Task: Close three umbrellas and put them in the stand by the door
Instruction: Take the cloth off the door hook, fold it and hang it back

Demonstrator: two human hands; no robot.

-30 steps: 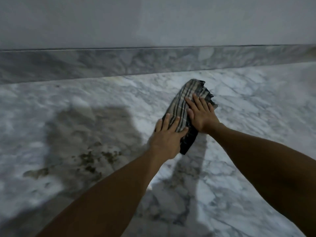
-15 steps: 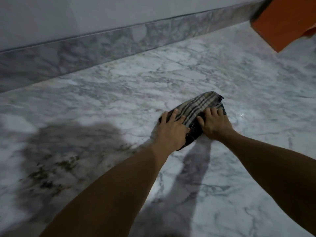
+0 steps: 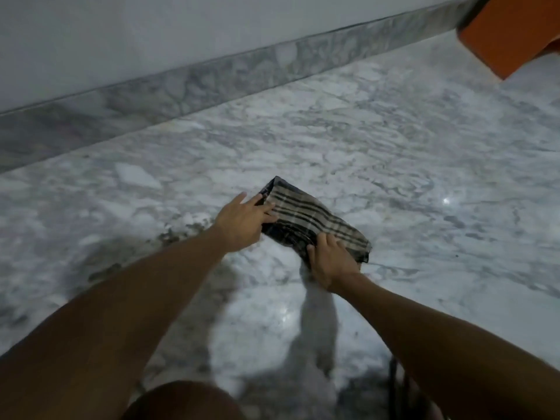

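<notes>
Plaid umbrella [image 3: 315,221] being flattened on marble floor [image 3: 424,147]; now rotated crosswise versus second ago. Left hand [image 3: 242,219] fingers straight, resting on far end; right hand [image 3: 328,262] pinching near end. Folding likely being finished; stand not visible.

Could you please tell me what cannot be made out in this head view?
- Orange object: cut off by the top-right edge.
- Folded plaid umbrella: near end covered by right hand; left hand hides its left corner.
- Stand and door: out of frame.
</notes>
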